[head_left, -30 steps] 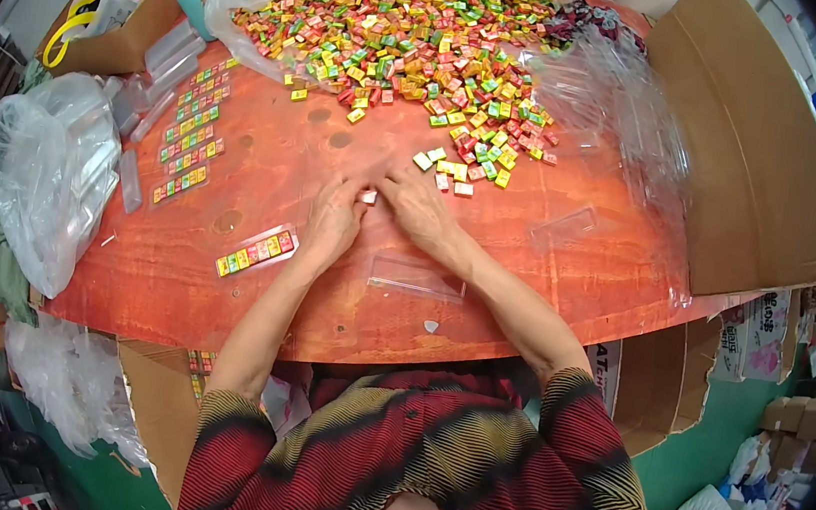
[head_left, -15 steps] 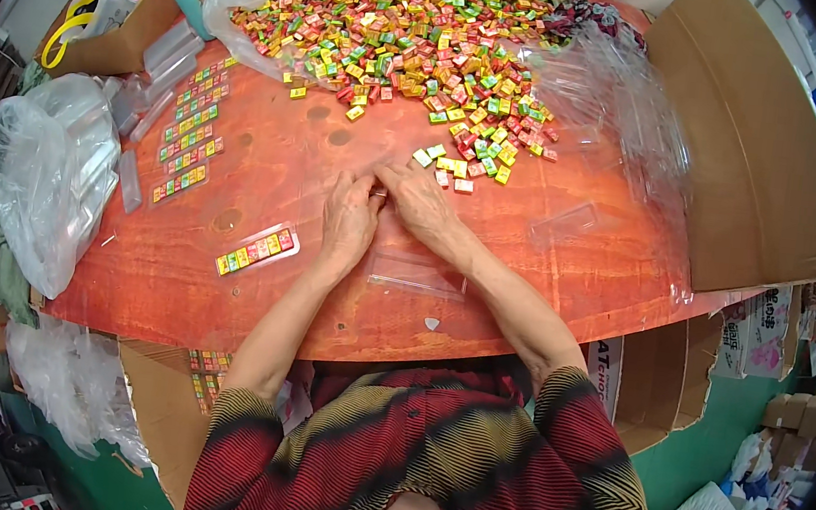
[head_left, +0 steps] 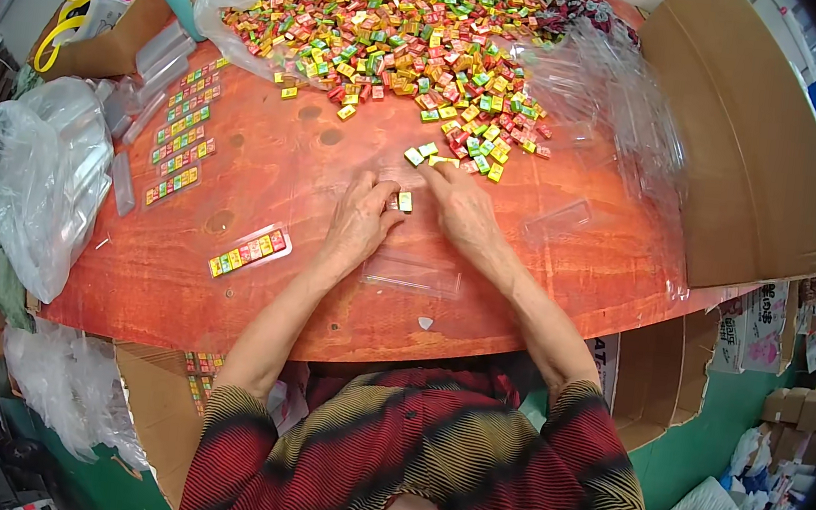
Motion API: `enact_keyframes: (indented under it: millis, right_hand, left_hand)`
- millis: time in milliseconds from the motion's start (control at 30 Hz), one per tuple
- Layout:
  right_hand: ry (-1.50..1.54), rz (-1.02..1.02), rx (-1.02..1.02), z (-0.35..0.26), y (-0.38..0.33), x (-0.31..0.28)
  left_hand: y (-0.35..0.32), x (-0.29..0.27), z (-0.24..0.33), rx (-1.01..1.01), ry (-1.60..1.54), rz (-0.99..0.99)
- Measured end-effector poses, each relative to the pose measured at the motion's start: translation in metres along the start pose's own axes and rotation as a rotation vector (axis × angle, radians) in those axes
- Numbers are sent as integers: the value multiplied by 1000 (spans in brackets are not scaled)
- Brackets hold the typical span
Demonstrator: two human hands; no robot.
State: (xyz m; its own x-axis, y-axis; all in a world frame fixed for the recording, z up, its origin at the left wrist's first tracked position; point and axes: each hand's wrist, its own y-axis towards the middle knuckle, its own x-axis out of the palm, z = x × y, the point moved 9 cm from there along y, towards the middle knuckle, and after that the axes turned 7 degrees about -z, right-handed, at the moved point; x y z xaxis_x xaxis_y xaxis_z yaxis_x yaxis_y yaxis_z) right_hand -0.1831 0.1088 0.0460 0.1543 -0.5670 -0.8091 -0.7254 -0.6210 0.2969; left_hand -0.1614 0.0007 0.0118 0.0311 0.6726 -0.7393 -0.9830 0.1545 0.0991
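Observation:
My left hand (head_left: 362,220) is bent over the table with its thumb and fingers closed at the edge of a small yellow-and-white box (head_left: 405,200). Faint clear plastic shows around those fingers, too see-through to make out fully. To its right, my right hand (head_left: 465,216) stretches its fingers toward a few loose small boxes (head_left: 427,149) at the near edge of the pile; the fingertips touch or cover some of them. Left of my left forearm lies a clear tray (head_left: 277,247) holding a row of several red, yellow and green boxes.
A large pile of small coloured boxes (head_left: 404,28) covers the far side. Filled rows (head_left: 182,142) lie at left beside a clear plastic bag (head_left: 44,178). Empty clear trays (head_left: 411,275) lie in front of me and a stack (head_left: 634,130) at right. A cardboard box (head_left: 743,142) stands far right.
My hands were together; now they are apart. My right hand has moved right and onto the loose boxes, and a small box now shows at my left fingertips.

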Motion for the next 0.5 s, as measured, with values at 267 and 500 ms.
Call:
enact_keyframes:
  millis: [267,500]
  right_hand:
    - [-141,-89,76,16,-13,11]
    - [-15,-107,154,22,-28,4]
  left_hand:
    - [9,7,22,79,62,47]
    - [11,10,23,91,186,75]
